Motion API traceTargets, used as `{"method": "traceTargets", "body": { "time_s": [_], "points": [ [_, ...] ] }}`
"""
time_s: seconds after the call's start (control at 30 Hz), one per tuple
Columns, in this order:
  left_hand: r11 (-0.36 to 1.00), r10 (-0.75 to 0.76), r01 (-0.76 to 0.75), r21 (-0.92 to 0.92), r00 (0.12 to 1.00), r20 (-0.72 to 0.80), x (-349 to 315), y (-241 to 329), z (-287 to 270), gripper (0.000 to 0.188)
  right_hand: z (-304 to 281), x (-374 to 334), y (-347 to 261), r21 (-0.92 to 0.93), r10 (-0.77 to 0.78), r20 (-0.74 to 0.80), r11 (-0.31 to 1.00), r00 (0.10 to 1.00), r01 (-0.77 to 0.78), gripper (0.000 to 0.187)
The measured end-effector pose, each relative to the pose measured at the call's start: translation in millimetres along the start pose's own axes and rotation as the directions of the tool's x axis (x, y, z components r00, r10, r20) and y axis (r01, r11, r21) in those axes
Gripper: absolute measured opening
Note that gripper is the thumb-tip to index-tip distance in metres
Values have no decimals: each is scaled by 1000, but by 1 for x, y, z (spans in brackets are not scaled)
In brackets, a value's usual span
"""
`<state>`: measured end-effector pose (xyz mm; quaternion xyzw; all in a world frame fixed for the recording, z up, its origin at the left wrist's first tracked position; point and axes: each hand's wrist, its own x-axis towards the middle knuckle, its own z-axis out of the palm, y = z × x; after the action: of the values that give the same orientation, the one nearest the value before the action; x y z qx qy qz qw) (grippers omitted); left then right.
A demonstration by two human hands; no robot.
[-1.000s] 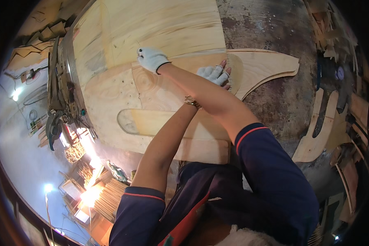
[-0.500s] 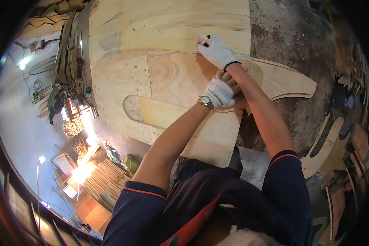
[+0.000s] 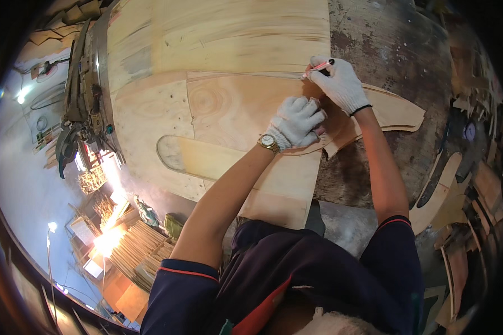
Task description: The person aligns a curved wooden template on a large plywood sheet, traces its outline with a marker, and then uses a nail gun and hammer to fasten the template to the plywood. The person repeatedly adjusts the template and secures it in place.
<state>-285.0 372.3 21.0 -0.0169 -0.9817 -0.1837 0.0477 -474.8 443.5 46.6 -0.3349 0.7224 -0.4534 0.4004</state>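
My left hand, in a white knit glove with a wristwatch below it, presses flat on a curved plywood template that lies on a larger plywood sheet. Just above and to the right, my right hand, also gloved, grips a red pencil whose tip touches the sheet at the template's upper edge. A long rounded wooden piece sits under the template toward the left.
A dark, worn workbench carries the sheets. A band saw machine stands at the left. Cut curved wood pieces lie at the right, and stacks of wooden parts sit on the floor lower left.
My view has shifted. My right hand moved right along the template's upper edge with the pencil, and my left hand slid to press the template just below it.
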Motion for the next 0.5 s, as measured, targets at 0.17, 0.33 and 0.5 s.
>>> {"method": "traceTargets", "body": {
  "time_s": [0.17,0.33,0.5],
  "points": [
    [1000,-14,14,15,1000,-9,1,2,1,50,-19,-16,23,106,31,-58,994,998,-25,20],
    [1000,-8,9,22,999,-31,4,2,1,57,-31,-22,38,110,45,-104,993,994,-33,20],
    [1000,-11,10,29,1000,28,4,1,0,59,-40,-32,37,143,27,-127,990,992,-8,23]
  ]
}}
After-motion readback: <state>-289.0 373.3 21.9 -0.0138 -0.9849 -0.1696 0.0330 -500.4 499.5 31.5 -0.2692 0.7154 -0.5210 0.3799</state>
